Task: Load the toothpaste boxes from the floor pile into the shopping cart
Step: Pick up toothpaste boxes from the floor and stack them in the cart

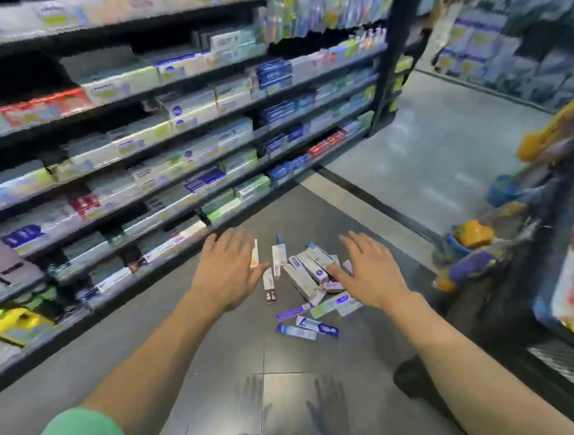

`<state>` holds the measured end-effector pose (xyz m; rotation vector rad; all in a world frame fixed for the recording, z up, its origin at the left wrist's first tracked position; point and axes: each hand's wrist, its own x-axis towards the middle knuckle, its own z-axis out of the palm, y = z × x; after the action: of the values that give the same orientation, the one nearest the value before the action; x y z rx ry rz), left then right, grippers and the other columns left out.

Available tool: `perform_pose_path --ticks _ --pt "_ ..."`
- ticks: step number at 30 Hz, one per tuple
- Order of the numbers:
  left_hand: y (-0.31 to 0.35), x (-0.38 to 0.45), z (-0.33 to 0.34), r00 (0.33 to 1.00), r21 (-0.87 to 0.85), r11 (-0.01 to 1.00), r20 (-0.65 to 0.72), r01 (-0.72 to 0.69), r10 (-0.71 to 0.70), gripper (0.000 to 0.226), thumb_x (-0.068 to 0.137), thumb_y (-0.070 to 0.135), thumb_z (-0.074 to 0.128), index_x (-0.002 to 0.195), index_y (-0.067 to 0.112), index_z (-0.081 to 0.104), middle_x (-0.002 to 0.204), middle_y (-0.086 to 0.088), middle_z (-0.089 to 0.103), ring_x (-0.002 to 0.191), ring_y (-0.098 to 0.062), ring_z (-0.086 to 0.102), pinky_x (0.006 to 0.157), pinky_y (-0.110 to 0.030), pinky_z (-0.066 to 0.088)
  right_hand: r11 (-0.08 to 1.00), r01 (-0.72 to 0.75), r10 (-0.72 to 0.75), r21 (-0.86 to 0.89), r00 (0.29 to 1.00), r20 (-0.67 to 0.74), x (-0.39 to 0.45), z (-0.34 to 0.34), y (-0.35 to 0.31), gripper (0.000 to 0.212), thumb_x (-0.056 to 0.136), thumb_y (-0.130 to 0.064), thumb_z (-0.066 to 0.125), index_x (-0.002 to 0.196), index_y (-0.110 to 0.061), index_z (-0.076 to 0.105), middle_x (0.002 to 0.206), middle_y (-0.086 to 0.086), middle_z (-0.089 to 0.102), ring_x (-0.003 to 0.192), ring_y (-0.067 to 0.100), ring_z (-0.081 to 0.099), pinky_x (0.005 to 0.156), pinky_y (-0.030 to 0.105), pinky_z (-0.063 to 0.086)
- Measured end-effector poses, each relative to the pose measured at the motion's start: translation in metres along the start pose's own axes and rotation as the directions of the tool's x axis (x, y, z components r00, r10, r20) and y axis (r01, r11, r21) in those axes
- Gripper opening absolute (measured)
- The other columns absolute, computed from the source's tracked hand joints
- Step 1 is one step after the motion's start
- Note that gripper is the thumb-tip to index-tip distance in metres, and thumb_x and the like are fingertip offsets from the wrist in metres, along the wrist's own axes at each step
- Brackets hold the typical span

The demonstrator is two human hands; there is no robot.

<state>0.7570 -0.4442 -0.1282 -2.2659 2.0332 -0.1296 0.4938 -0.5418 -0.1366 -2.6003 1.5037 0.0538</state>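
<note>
A pile of toothpaste boxes [305, 277], white, blue and purple, lies scattered on the dark tiled floor in the middle of the aisle. My left hand [228, 270] is stretched out flat with spread fingers, above the pile's left edge, holding nothing. My right hand [370, 270] is also flat with spread fingers, over the pile's right side, and holds nothing. Two blue boxes [308, 329] lie nearest to me. I cannot pick out a shopping cart for certain; a dark frame [564, 360] at the right edge may be part of it.
Long black shelves [170, 151] full of toothpaste boxes run along the left. At the right stands a display [479, 236] with colourful yellow, orange and blue goods. Lighter floor [428, 158] stretches behind the pile. My dark shoe [411, 379] is on the tiles.
</note>
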Motion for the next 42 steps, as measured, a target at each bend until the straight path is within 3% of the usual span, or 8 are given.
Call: perform_pose_path --ticks 8,16,19,26,28,31,35,42 --pt "0.074 0.095 0.03 0.98 -0.051 0.983 0.079 -0.177 0.18 0.079 0.094 0.065 0.022 0.136 0.01 0.059 0.14 -0.014 0.06 0.13 -0.032 0.055 0.106 -0.051 0.043 0.98 -0.196 0.195 0.031 0.98 0.032 0.011 0.017 0.099 0.075 0.098 -0.066 0.035 0.157 -0.019 0.031 0.165 0.008 0.027 0.152 0.028 0.024 0.122 0.041 0.021" --pt "0.108 0.205 0.065 0.955 -0.031 0.968 0.159 -0.248 0.25 0.078 0.099 0.066 0.02 0.153 0.013 0.038 0.159 -0.01 0.04 0.145 -0.03 0.037 0.117 -0.05 0.025 0.95 -0.299 0.289 0.091 0.951 0.107 0.081 0.039 0.152 0.073 0.1 -0.062 0.039 0.158 -0.02 0.026 0.166 0.006 0.026 0.152 0.025 0.023 0.123 0.039 0.019" --pt "0.125 0.248 0.076 0.95 -0.06 0.959 0.137 -0.276 0.282 0.084 0.095 0.067 0.011 0.149 0.013 0.046 0.155 -0.011 0.046 0.141 -0.031 0.043 0.113 -0.052 0.032 0.938 -0.328 0.316 0.114 0.942 0.11 0.104 0.053 0.168 0.072 0.1 -0.061 0.042 0.157 -0.02 0.03 0.164 0.007 0.029 0.151 0.026 0.026 0.123 0.039 0.022" --pt "0.178 0.309 0.115 0.904 -0.03 0.93 0.225 -0.368 0.364 0.076 0.099 0.064 0.016 0.156 0.015 0.027 0.163 -0.008 0.03 0.149 -0.029 0.028 0.116 -0.048 0.028 0.924 -0.344 0.324 0.168 0.936 0.136 0.138 0.086 0.224 0.076 0.094 -0.064 0.039 0.147 -0.01 0.047 0.152 0.016 0.047 0.141 0.035 0.043 0.116 0.048 0.035" --pt "0.189 0.32 0.135 0.904 -0.031 0.93 0.226 -0.367 0.364 0.073 0.101 0.062 0.016 0.155 0.014 0.03 0.163 -0.009 0.031 0.149 -0.03 0.029 0.116 -0.048 0.027 0.934 -0.317 0.303 0.167 0.947 0.104 0.142 0.109 0.244 0.07 0.093 -0.058 0.048 0.14 -0.007 0.055 0.144 0.019 0.055 0.132 0.038 0.052 0.111 0.05 0.042" --pt "0.201 0.327 0.18 0.895 -0.08 0.926 0.241 -0.368 0.376 0.072 0.1 0.058 0.022 0.15 0.011 0.044 0.155 -0.013 0.045 0.144 -0.033 0.04 0.114 -0.05 0.033 0.939 -0.309 0.287 0.149 0.945 0.154 0.152 0.156 0.269 0.065 0.095 -0.049 0.058 0.147 -0.012 0.046 0.152 0.013 0.047 0.142 0.034 0.042 0.119 0.045 0.032" --pt "0.21 0.318 0.275 0.88 -0.157 0.917 0.262 -0.366 0.396 0.075 0.098 0.059 0.023 0.145 0.008 0.052 0.149 -0.017 0.052 0.135 -0.038 0.051 0.111 -0.054 0.041 0.957 -0.244 0.205 0.157 0.952 0.226 0.17 0.254 0.281 0.066 0.098 -0.052 0.05 0.15 -0.013 0.041 0.157 0.01 0.041 0.146 0.031 0.035 0.122 0.045 0.026" --pt "0.211 0.276 0.492 0.894 -0.186 0.946 0.319 -0.264 0.313 0.078 0.099 0.062 0.018 0.148 0.009 0.046 0.152 -0.016 0.048 0.139 -0.037 0.044 0.113 -0.054 0.038 0.965 -0.177 0.116 0.196 0.951 0.288 0.193 0.468 0.28 0.077 0.093 -0.061 0.038 0.153 -0.012 0.037 0.16 0.011 0.037 0.147 0.033 0.034 0.121 0.049 0.027"
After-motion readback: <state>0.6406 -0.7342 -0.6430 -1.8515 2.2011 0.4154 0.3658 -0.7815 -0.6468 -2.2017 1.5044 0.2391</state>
